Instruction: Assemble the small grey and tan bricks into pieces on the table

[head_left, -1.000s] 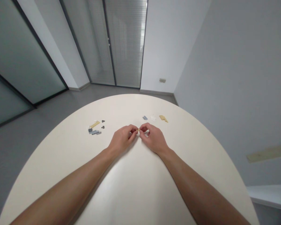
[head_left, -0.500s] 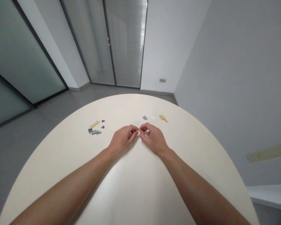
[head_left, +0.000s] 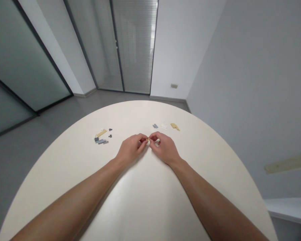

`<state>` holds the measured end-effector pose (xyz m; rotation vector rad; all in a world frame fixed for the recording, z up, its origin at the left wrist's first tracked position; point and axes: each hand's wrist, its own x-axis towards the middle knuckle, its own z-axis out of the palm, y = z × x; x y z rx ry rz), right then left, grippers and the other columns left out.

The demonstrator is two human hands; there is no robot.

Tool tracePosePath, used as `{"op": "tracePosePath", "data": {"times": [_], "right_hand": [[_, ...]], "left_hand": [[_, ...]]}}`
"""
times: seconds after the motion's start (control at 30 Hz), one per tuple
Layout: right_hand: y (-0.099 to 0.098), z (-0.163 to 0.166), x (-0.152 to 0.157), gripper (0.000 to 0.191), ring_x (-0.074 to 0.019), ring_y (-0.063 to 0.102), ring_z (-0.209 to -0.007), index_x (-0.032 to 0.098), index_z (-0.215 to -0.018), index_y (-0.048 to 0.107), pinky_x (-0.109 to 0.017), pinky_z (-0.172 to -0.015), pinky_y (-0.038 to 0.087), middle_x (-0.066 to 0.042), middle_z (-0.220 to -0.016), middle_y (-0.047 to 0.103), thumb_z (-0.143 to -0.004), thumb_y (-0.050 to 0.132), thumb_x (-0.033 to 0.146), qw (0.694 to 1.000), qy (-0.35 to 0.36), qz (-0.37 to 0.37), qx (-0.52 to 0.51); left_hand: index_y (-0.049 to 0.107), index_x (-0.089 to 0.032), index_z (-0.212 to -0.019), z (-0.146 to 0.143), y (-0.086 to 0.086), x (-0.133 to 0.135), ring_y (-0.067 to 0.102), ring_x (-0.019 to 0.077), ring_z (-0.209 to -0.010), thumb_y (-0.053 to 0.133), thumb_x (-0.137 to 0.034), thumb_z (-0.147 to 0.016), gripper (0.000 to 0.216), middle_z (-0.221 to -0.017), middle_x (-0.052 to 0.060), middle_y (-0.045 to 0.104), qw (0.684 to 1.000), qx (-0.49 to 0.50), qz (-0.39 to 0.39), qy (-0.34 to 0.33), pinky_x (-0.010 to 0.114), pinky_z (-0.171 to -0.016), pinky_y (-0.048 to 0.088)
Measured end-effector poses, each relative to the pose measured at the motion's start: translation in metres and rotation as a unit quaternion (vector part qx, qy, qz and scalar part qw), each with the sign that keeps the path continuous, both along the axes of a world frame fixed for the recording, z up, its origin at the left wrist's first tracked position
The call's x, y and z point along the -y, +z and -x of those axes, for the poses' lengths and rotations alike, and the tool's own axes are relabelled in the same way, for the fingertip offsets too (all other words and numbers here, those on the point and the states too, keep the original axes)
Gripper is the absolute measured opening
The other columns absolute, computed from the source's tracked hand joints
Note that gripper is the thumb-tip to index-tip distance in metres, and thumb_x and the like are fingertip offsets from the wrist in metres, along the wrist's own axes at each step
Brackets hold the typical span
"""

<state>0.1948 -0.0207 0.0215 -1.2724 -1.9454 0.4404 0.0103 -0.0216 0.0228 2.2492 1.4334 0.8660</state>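
My left hand [head_left: 130,148] and my right hand [head_left: 163,147] meet at the middle of a round cream table [head_left: 140,201]. Both are closed in a pinch on one tiny tan piece [head_left: 148,139] held between their fingertips, just above the tabletop. To the left lies a small heap of grey, tan and dark building pieces [head_left: 101,137]. Beyond my right hand lie a grey piece [head_left: 155,126], a white piece [head_left: 164,126] and a tan piece [head_left: 175,127].
The table's far edge curves just behind the loose pieces. Past it are grey floor, glass partitions and a blinded door [head_left: 130,47] at the back, and a grey wall on the right.
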Motion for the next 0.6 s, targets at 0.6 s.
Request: {"op": "tracePosePath", "data": {"times": [0.6], "right_hand": [[-0.0003, 0.0000, 0.0002, 0.007, -0.0168, 0.065, -0.085, 0.024, -0.094, 0.066, -0.030, -0.075, 0.046, 0.000, -0.091, 0.072, -0.089, 0.061, 0.025, 1.000, -0.001, 0.000, -0.001]], "left_hand": [[0.068, -0.025, -0.100, 0.0005, 0.0022, 0.0010, 0.067, 0.0185, -0.084, 0.054, -0.032, -0.095, 0.016, -0.095, 0.000, 0.075, 1.000, 0.008, 0.016, 0.006, 0.032, -0.074, 0.047]]}}
